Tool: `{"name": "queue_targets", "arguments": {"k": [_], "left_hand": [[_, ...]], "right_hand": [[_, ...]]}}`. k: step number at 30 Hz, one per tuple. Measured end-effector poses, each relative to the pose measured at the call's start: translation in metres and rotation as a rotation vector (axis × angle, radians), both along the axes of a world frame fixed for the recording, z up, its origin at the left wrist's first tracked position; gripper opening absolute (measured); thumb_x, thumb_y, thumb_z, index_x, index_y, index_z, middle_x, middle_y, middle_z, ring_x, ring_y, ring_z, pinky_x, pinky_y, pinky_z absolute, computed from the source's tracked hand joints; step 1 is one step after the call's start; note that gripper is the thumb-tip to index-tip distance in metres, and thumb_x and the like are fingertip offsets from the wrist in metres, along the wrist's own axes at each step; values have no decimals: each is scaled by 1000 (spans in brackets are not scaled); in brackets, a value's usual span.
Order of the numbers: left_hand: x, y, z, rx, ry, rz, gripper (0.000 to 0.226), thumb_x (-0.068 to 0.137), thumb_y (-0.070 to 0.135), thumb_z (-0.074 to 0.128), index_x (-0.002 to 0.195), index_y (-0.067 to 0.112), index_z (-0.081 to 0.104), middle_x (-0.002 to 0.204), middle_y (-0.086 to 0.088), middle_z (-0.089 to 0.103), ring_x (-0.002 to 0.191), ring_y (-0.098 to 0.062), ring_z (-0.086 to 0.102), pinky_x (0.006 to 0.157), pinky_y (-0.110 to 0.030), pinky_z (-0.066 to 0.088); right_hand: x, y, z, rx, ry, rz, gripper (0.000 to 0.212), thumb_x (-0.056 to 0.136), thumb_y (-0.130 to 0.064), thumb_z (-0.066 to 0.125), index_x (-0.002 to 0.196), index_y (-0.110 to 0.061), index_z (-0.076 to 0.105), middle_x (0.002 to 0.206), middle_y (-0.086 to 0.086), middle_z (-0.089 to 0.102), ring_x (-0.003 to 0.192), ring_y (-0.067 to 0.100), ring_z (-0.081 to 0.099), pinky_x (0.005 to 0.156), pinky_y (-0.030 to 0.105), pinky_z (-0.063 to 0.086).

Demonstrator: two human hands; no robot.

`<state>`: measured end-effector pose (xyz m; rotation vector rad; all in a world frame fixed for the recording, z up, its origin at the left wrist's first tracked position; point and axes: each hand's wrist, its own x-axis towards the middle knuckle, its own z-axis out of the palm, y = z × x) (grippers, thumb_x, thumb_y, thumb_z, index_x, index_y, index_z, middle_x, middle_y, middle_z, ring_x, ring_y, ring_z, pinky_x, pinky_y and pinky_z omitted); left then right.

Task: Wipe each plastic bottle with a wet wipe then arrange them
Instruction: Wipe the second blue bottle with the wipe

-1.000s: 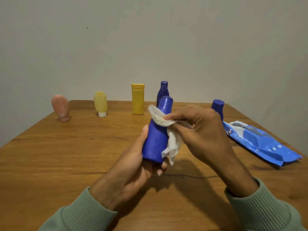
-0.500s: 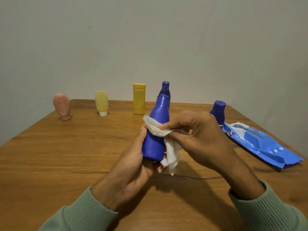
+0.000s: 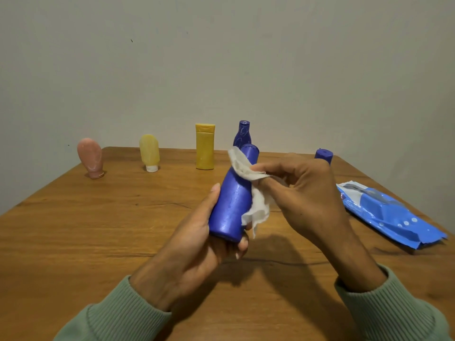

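Observation:
My left hand (image 3: 197, 244) grips a blue plastic bottle (image 3: 232, 200) by its base, tilted with the cap pointing up and away. My right hand (image 3: 302, 193) pinches a white wet wipe (image 3: 248, 173) against the bottle's neck and right side; the wipe's lower end hangs loose by the base. Along the table's far edge stand a pink bottle (image 3: 90, 157), a pale yellow bottle (image 3: 149, 151), a yellow bottle (image 3: 204, 146) and a dark blue bottle (image 3: 241, 134). Another blue bottle (image 3: 323, 155) shows only its cap behind my right hand.
A blue wet wipe pack (image 3: 389, 214) lies at the right on the wooden table (image 3: 98, 230), its flap peeled back. A plain wall stands behind the table's far edge.
The wipe in my right hand slid down the bottle, then back up toward the neck. My left hand kept its hold on the base, and the bottle's tilt shifted slightly.

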<state>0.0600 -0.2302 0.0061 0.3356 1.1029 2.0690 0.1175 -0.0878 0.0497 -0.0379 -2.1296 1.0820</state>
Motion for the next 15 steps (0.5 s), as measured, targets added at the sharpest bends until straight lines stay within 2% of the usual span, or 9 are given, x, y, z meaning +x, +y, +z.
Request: {"name": "queue_targets", "arguments": {"k": [2, 4, 5, 7, 10, 12, 14, 15], "left_hand": [[-1, 2, -2, 36, -9, 0, 49, 91, 51, 46, 112, 13, 68, 85, -13, 66, 59, -22, 57, 53, -33, 45], [-5, 3, -3, 79, -47, 41, 52, 87, 50, 48, 117, 12, 66, 97, -14, 71, 73, -23, 64, 69, -36, 47], [-7, 3, -4, 88, -61, 67, 53, 84, 50, 50, 116, 10, 66, 98, -14, 72, 77, -23, 64, 73, -37, 46], [-11, 1, -3, 97, -57, 86, 56, 80, 51, 51, 109, 6, 68, 93, -15, 70, 74, -23, 61, 70, -36, 46], [-15, -1, -3, 121, -118, 96, 53, 77, 47, 57, 96, 0, 74, 95, -17, 67, 79, -23, 61, 88, -39, 41], [-18, -3, -3, 83, -140, 87, 53, 76, 47, 58, 95, -1, 73, 95, -18, 68, 81, -26, 61, 87, -40, 39], [-18, -3, -3, 70, -151, 73, 63, 74, 49, 58, 108, -3, 67, 106, -22, 66, 99, -32, 57, 97, -47, 37], [-18, -4, -3, 76, -150, 80, 64, 76, 49, 57, 113, -3, 65, 108, -22, 65, 101, -33, 55, 101, -49, 36]], "right_hand": [[0, -3, -1, 65, -43, 24, 16, 78, -15, 73, 92, -22, 76, 84, -6, 70, 78, 5, 64, 64, 16, 50], [2, -8, -2, 128, -108, 84, 16, 77, -17, 73, 90, -26, 75, 82, -6, 68, 76, 7, 63, 65, 22, 51], [3, -11, -2, 146, -137, 117, 15, 77, -18, 74, 90, -26, 75, 82, -6, 68, 77, 7, 63, 66, 22, 52], [4, -16, -2, 172, -176, 178, 15, 76, -20, 75, 90, -26, 76, 82, -8, 69, 78, 5, 64, 69, 23, 53], [6, -22, -1, 212, -232, 223, 16, 76, -20, 76, 91, -25, 77, 82, -10, 69, 78, 3, 64, 71, 31, 53], [8, -24, 0, 250, -252, 246, 17, 76, -22, 76, 92, -26, 76, 84, -11, 69, 80, 3, 64, 72, 31, 54], [10, -23, 3, 278, -270, 264, 18, 77, -21, 76, 93, -27, 76, 87, -12, 69, 83, 2, 63, 71, 25, 54], [11, -21, 6, 266, -273, 267, 18, 77, -19, 75, 93, -27, 76, 86, -12, 69, 83, 0, 63, 70, 20, 52]]}}
